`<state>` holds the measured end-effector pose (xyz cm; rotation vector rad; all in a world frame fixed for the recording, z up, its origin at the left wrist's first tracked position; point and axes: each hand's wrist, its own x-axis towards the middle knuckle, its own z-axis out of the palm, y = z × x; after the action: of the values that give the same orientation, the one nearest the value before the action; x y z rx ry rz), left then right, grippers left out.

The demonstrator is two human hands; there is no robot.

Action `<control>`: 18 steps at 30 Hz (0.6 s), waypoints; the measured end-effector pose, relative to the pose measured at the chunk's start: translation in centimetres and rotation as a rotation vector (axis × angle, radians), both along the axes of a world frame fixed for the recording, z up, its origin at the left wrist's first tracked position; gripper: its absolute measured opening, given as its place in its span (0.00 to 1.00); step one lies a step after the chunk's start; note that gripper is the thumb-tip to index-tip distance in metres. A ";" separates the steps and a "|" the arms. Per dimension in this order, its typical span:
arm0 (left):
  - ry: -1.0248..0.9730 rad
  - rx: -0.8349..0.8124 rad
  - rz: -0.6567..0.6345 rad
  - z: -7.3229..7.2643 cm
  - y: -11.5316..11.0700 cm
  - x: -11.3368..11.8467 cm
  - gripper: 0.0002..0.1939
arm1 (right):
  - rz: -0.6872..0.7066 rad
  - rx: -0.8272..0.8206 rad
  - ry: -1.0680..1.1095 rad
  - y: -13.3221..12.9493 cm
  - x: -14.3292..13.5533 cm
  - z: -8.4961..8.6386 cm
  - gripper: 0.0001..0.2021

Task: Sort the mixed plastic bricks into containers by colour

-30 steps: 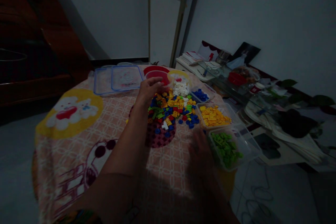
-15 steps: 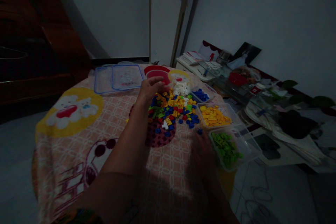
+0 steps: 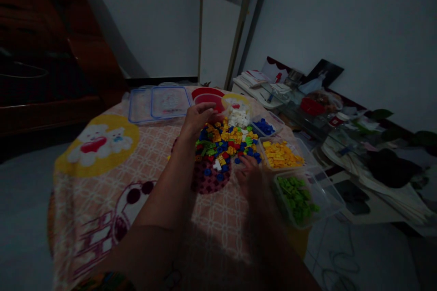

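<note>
On the cloth-covered worktop (image 3: 221,218), a clear box (image 3: 326,191) of green bricks (image 3: 297,200) sits nearest, at the right. Beside it, the right hand (image 3: 249,175) bends its fingers at the near edge of a mixed brick pile (image 3: 230,138); whether its grip has a piece, I cannot tell. Yellow bricks (image 3: 282,154) fill the next box. The left hand (image 3: 198,120) arches over the pile's far-left side, its grip's contents unclear. Beyond are blue bricks (image 3: 263,127), white bricks (image 3: 238,118) and blue-rimmed lids (image 3: 170,101).
</note>
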<state>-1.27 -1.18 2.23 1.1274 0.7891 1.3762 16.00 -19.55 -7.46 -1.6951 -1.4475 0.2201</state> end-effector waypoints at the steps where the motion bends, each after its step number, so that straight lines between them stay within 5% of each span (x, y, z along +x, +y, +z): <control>1: -0.001 0.000 0.005 -0.1 0.1 -0.1 0.15 | 0.034 -0.008 0.055 0.6 -0.6 0.4 0.22; 9: 0.023 -0.005 0.042 -0.3 0.4 -0.7 0.17 | 0.249 0.064 0.244 4.2 -2.5 3.8 0.19; 13: 0.083 0.004 -0.007 -0.5 0.3 -0.7 0.17 | 0.048 0.096 0.265 5.5 -0.6 4.0 0.18; 18: 0.240 0.009 -0.117 -0.7 0.1 -0.4 0.10 | -0.110 0.097 0.253 5.2 1.7 2.1 0.19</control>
<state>-1.72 -1.07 1.53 1.3413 0.8743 1.1616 17.65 -14.34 -5.33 -1.5993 -1.1576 0.2883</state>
